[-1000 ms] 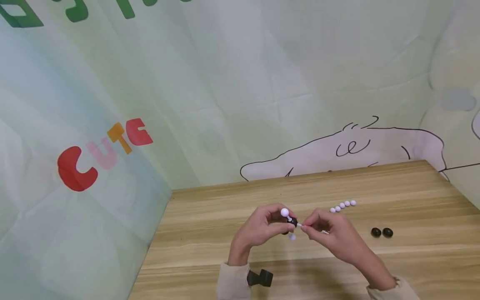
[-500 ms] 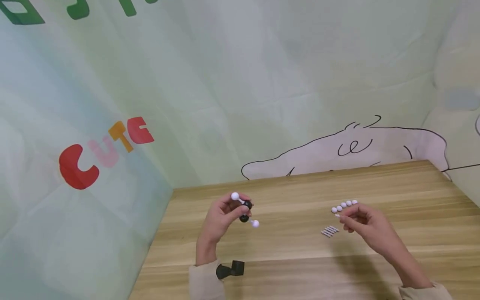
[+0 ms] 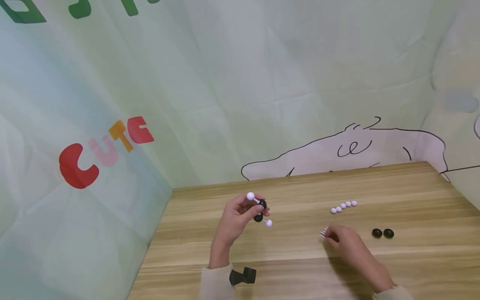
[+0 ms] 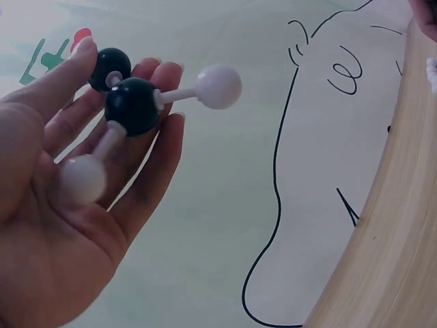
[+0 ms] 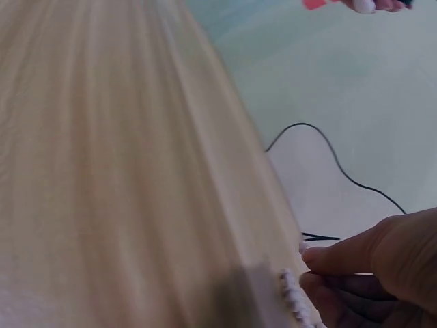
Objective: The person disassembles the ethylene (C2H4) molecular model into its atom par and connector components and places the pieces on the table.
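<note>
My left hand (image 3: 236,216) holds a ball-and-stick molecular model above the table, thumb and fingers on its black balls. In the left wrist view, the nearer black ball (image 4: 132,106) carries two white pegs, each ending in a white ball (image 4: 219,87). A second black ball (image 4: 110,70) sits behind it, against the thumb. My right hand (image 3: 350,243) is low over the table at a row of small white connector pegs (image 3: 323,232), partly covering them. Its thumb and index finger pinch a small white peg (image 5: 303,248), whose tip shows just past the thumb.
Several white balls (image 3: 343,206) lie in a line beyond the right hand. Two black balls (image 3: 382,233) rest to its right. The wooden table (image 3: 210,204) ends at a printed cloth backdrop (image 3: 232,83). A black wrist mount (image 3: 243,276) sits at the left cuff.
My right hand drew away from the model to the right with a peg, then came down to the peg row. My left hand went left with the model, then slightly back right.
</note>
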`<state>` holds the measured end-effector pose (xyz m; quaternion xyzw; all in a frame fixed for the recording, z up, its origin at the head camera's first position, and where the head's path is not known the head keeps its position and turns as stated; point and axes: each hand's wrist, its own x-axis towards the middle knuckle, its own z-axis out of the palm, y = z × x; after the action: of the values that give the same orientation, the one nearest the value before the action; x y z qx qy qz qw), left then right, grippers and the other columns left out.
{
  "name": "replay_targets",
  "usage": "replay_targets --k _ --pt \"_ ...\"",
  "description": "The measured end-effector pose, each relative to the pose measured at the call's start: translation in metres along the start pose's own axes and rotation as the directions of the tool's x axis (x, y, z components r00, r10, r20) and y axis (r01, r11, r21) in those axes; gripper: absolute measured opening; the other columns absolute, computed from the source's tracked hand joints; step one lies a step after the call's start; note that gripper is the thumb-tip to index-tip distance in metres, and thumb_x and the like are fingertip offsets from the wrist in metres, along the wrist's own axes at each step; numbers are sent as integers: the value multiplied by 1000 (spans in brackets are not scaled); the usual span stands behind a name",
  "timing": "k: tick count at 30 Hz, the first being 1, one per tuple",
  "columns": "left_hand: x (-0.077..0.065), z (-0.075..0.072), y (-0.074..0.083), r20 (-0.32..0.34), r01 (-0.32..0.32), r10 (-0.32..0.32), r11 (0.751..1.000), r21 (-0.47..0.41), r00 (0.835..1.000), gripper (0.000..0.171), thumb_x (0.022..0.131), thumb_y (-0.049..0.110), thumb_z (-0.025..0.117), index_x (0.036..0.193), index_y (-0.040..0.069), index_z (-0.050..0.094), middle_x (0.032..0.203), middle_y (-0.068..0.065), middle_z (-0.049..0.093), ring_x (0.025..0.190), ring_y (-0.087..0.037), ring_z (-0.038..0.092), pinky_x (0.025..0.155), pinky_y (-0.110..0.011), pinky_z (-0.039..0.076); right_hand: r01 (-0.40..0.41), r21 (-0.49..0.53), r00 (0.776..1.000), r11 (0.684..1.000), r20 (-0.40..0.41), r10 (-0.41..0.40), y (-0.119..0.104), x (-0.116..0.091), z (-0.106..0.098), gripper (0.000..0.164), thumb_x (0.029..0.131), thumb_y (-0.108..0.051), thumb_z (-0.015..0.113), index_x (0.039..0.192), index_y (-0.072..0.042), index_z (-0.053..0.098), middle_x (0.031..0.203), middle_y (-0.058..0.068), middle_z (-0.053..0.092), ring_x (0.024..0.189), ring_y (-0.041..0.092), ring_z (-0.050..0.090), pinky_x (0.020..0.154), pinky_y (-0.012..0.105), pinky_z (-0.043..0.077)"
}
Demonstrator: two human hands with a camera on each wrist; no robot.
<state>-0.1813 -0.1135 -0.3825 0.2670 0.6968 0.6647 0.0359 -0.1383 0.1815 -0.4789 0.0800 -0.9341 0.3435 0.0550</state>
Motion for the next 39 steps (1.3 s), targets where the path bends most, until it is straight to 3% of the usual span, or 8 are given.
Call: replay_targets --k 7,18,26,30,34,39 --pt "3 14 -4 55 2 -3 1000 29 998 24 96 13 58 113 -4 59 91 -30 63 75 -11 67 73 -32 57 -5 -89 998 996 -56 0 4 -2 11 18 76 -2 74 72 -13 61 71 -3 61 66 9 53 58 28 46" --pt "7 39 -5 95 98 -106 992 78 990 26 97 21 56 110 0 65 97 -21 66 73 -11 65 70 -26 56 -15 -121 997 992 -77 6 6 -1 16 16 79 -1 72 75 -10 60 72 1 62 66 10 54 57 27 46" --pt "8 48 -7 90 72 -79 994 82 993 15 91 11 65 100 1 68 101 -19 66 75 -11 65 66 -26 56 -19 -132 996 991 -84 8 4 -3 12 12 78 -4 73 79 -9 62 73 0 61 65 10 54 57 27 47" --pt "8 51 -7 69 102 -108 990 93 992 14 89 13 68 98 3 70 98 -17 68 72 -8 63 61 -23 54 -45 -72 998 996 -43 42 -10 -1 -5 7 83 -9 70 87 -6 64 76 0 62 69 11 55 61 28 48" --pt "7 55 -8 67 95 -103 989 116 992 14 87 13 70 98 5 71 96 -16 70 71 -6 60 61 -19 49 -27 70 998 997 -53 30 -35 1 -27 11 90 -15 65 98 -7 65 81 -1 66 73 8 58 64 26 49" --pt "6 61 -6 114 84 -105 981 175 988 12 87 12 70 98 7 72 98 -12 70 79 -5 63 70 -20 51 166 190 977 968 -167 -134 -70 -5 -43 13 91 -18 65 103 -11 65 81 -7 65 70 0 57 62 21 51"
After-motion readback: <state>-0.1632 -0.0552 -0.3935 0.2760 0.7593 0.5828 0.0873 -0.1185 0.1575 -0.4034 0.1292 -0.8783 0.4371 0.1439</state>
